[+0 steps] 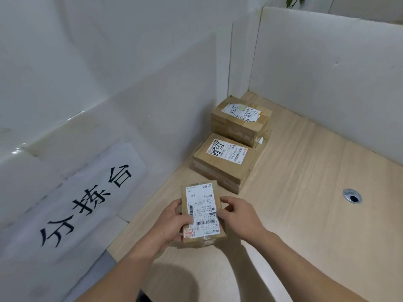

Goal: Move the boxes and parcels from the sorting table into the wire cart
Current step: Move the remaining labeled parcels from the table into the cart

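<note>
The table (pixel 305 171) is walled on two sides by white panels (pixel 327 83) that meet in the far corner, and a third white board with a paper sign (pixel 87 203) in large black characters runs along the left edge. To the right the wooden top lies open and bare, broken only by a round metal-rimmed cable hole (pixel 352 196). The near edge toward the person is unwalled.

A small flat brown parcel (pixel 201 212) sits low over the near-left part of the table, held between both hands. The left hand (pixel 172 223) grips its left edge with the thumb curled over the white shipping label; the right hand (pixel 237 214) pinches its right edge with curled fingers. The label covers most of the top face and carries barcodes and small print.

Beyond it, near the left board, a flat cardboard box (pixel 224 162) with a handwritten label lies on the table, and just behind, a taped box (pixel 242 120) is tucked into the corner, standing higher.

The tabletop is pale wood grain. A few green leaves (pixel 293 1) show above the far panel.
</note>
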